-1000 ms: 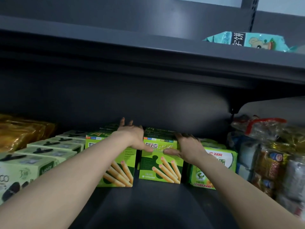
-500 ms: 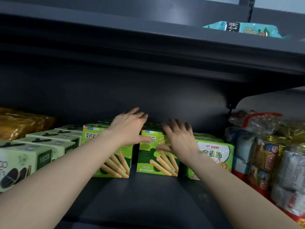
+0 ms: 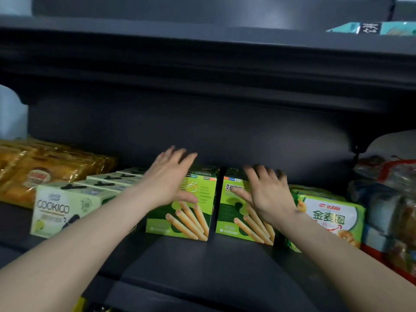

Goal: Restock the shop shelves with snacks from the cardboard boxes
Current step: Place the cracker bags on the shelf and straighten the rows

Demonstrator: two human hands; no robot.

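Shelf: dark grey metal shelf [image 3: 202, 266], bare along its front edge, goods set back towards the rear panel
Far left: golden-orange plastic snack packs [image 3: 45, 172] at the shelf's left end, more of them in view than half a second ago
Next: row of pale green COOKICO cardboard boxes [image 3: 58, 210] running back from near the front edge, unmoved
Left hand: left hand [image 3: 166, 179] released, fingers straight and splayed above the top of the left green cardboard box of wafer sticks [image 3: 186, 215], thumb against its front face; earlier it lay lower, thumb reaching onto the neighbouring box
Stick boxes: left one upright, just beside the right green cardboard box of wafer sticks [image 3: 236, 212], a narrow dark gap between them; both mid-shelf, as before
Right hand: right hand [image 3: 267, 194] flat, not gripping, fingers laid over the right box's top edge, thumb across its front; fingertips blurred; placed much as before
Right of it: green-and-white plastic bag of ring snacks [image 3: 331, 217] just beside the right box
Far right: clear-wrapped bundles [image 3: 387, 210] at the shelf's right end
Above: teal snack bag [image 3: 371, 29] at the right end of the upper shelf [image 3: 202, 41]
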